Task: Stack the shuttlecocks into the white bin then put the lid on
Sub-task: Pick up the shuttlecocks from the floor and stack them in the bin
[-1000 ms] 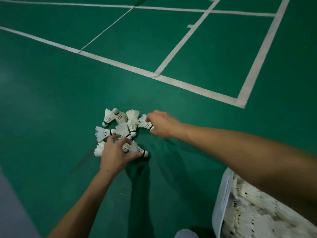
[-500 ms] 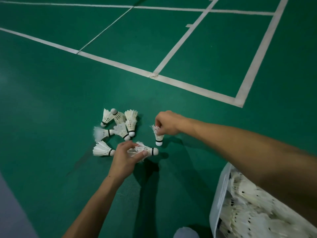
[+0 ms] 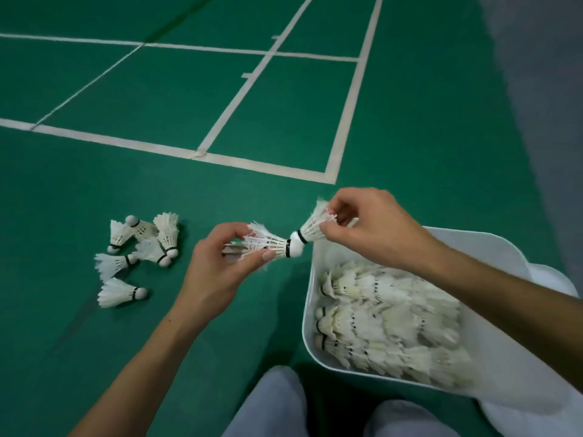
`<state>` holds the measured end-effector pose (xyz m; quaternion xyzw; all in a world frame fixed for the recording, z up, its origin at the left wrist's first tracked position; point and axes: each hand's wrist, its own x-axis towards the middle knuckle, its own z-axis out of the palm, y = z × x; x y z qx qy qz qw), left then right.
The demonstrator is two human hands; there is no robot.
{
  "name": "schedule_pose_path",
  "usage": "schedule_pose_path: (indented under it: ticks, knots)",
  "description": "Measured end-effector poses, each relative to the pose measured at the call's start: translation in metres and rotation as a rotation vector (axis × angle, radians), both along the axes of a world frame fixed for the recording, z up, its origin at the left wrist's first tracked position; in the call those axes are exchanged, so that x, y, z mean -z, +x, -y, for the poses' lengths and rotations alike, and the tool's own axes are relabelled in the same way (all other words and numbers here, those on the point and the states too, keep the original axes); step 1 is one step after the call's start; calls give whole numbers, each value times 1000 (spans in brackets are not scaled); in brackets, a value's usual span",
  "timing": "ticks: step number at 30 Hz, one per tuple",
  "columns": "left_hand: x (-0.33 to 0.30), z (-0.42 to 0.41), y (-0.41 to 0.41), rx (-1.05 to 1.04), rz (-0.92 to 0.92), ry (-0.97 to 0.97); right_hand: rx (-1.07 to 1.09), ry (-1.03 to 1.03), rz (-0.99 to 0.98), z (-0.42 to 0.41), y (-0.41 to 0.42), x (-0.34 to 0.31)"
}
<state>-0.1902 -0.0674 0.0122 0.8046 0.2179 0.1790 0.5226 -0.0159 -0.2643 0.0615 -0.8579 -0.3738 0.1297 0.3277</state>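
Observation:
My left hand [image 3: 217,272] grips a white shuttlecock [image 3: 271,244] by its feathers, cork pointing right. My right hand [image 3: 375,228] pinches a second shuttlecock [image 3: 310,230] by its feathers, cork pointing down-left. The two corks touch above the floor, just left of the white bin [image 3: 310,305]. The bin sits at lower right and holds rows of stacked shuttlecocks [image 3: 385,323]. Several loose shuttlecocks [image 3: 142,244] lie in a cluster on the green floor to the left. A white sheet that may be the lid [image 3: 549,275] shows under the bin's right side.
The green court floor [image 3: 410,137] carries white boundary lines [image 3: 220,157] beyond the hands. A grey strip runs along the far right edge. My knees in light trousers [image 3: 277,402] are at the bottom, close to the bin.
Both hands lifted off the floor pile, each with a shuttlecock, and moved right toward the bin. The corks now meet. The view shifted right, showing more of the bin.

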Motion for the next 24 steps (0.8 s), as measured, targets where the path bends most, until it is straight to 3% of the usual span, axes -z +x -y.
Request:
schedule_pose_path:
  ticks: [5,10,15,24]
  knots:
    - [-22,47,8,251,46,47,270,-45,-48,111,-13,-7]
    - [-20,90,6,372,34,160,444,-215,6,180,-37,21]
    - [-8,109,3,335,14,161,511,-371,-80,183,-54,52]
    - [10,128,17,378,68,250,426,-275,-380,165,-50,85]
